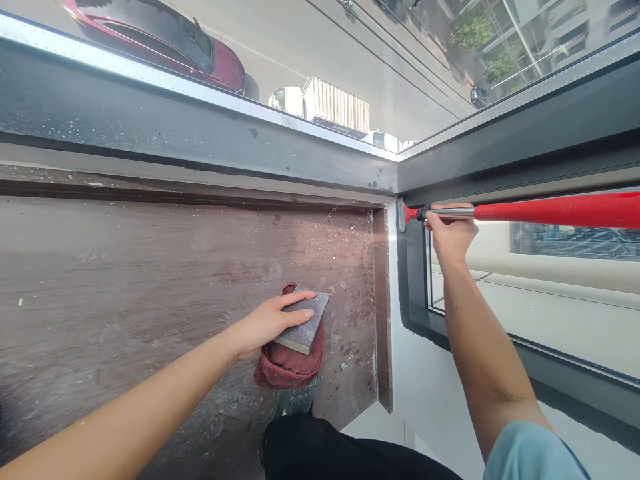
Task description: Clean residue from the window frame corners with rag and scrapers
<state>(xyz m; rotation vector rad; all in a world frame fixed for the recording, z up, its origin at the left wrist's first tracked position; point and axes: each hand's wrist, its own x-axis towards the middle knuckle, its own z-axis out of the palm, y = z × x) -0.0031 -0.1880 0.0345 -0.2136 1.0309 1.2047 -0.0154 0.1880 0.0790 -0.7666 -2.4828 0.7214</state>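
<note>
A grey sanding block (303,318) is pressed flat under the left hand (267,321), fingers extended, with a red cloth (287,365) beneath it. The scraper (500,213) shaft is gripped within the clenched right hand (451,235).

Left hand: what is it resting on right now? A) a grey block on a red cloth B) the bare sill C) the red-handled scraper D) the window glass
A: the left hand lies flat on the grey block, which sits on the red cloth; the right hand has the scraper.
</note>
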